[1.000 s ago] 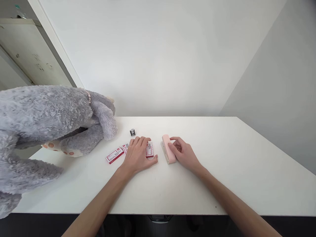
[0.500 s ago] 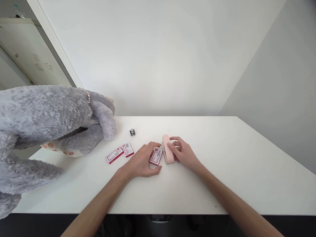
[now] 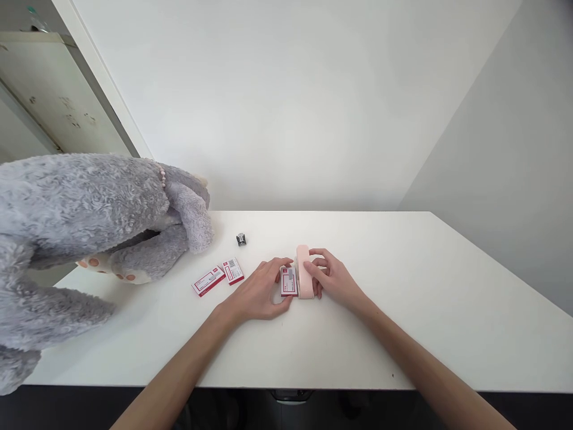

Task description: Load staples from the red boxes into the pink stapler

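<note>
My left hand (image 3: pixel 264 291) has its thumb and fingertips at the near and far ends of a small red and white staple box (image 3: pixel 289 281) on the table. My right hand (image 3: pixel 333 275) is closed around a pale pink stapler (image 3: pixel 305 272), thumb on top and fingers along its right side. The box lies flat, its right edge against or very close to the stapler's left side. Both lie roughly parallel, lengthwise away from me.
Two more red and white boxes, one (image 3: pixel 208 281) and another (image 3: pixel 233 271), lie left of my left hand. Beyond them sits a small black and silver staple remover (image 3: pixel 241 239). A large grey plush toy (image 3: pixel 89 203) takes up the left side of the white table (image 3: pixel 447 298).
The staple box has turned from tilted to straight and shifted right, up to the stapler. The stapler has straightened slightly. My left thumb and fingers have closed in on the box.
</note>
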### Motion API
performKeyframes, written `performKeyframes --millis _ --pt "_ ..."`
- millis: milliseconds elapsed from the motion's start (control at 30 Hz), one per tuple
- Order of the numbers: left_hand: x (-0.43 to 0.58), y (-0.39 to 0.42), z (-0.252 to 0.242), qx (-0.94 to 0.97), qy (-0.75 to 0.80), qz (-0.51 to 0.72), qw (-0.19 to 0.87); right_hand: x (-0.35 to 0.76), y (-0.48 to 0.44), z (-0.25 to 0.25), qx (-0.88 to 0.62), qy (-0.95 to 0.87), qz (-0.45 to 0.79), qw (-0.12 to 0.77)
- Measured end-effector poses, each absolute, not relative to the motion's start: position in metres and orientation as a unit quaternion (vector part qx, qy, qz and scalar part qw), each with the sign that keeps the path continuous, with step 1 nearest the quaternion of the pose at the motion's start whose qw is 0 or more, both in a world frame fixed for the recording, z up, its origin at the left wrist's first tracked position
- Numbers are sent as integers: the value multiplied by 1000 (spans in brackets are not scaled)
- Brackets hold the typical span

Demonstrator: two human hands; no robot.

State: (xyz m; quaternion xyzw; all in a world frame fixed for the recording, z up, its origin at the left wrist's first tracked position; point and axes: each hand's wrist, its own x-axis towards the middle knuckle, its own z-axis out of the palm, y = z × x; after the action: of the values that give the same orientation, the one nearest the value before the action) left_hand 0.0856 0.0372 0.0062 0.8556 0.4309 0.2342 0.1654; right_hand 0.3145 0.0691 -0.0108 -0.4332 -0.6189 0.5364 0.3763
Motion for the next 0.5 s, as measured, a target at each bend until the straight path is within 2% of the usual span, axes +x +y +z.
performKeyframes --millis 233,500 --pt "86 38 7 860 436 235 119 315 68 -10 -433 -623 533 375" --pt "77 57 -9 722 599 336 -81 316 70 -15 -433 -622 532 377"
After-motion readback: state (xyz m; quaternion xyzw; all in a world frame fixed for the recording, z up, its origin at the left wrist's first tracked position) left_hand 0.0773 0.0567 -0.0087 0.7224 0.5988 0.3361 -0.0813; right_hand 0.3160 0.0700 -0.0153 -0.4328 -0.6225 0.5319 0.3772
